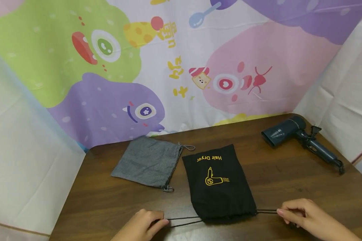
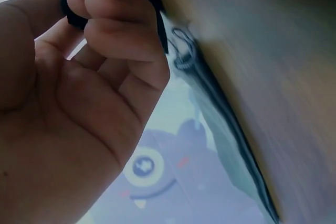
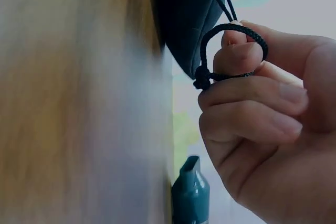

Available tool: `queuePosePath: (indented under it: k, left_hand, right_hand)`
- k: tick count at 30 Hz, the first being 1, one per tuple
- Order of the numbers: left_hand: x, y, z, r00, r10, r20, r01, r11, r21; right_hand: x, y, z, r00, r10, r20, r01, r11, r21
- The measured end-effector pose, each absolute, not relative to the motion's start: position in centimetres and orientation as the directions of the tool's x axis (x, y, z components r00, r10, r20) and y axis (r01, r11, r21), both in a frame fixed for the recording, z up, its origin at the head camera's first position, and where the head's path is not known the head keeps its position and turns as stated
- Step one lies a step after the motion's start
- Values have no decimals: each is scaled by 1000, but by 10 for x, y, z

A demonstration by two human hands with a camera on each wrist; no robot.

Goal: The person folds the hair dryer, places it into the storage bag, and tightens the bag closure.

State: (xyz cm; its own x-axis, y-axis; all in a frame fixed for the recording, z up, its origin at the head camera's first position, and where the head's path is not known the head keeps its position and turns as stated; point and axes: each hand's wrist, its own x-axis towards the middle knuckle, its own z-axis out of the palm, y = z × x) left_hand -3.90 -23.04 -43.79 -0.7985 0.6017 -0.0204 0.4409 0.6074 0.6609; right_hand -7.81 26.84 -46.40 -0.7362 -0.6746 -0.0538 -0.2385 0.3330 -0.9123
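Observation:
A black drawstring bag (image 1: 218, 197) with yellow "Hair Dryer" lettering and a dryer drawing lies on the table, its mouth toward me. Its cords stretch out to both sides. At the left, my left hand (image 1: 143, 225) pinches one cord between thumb and fingers. On the other side my right hand (image 1: 307, 216) grips the opposite cord. In the right wrist view that cord's knotted loop (image 3: 202, 80) circles a finger of the right hand (image 3: 257, 108). Curled fingers of the left hand (image 2: 105, 77) hide most of their cord in the left wrist view.
A grey drawstring pouch (image 1: 149, 162) lies flat, left of the black bag. Toward the back right rests a dark hair dryer (image 1: 285, 130) with its cord bundled at the handle. A cartoon-printed cloth (image 1: 175, 110) hangs behind the wooden table (image 1: 102, 197).

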Motion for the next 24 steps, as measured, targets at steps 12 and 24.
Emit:
queuePosePath:
  k: [12,24]
  left_hand:
    - [-27,-273,-447,-789,602,127,508,521,685]
    - [-9,-326,-473,-862,506,37,394,622,676]
  right_hand:
    - [-70,295,-461,-775,-632,-27,-293,398,-869]
    - [-72,328,-484,-667,-742,58,-328,223,-918]
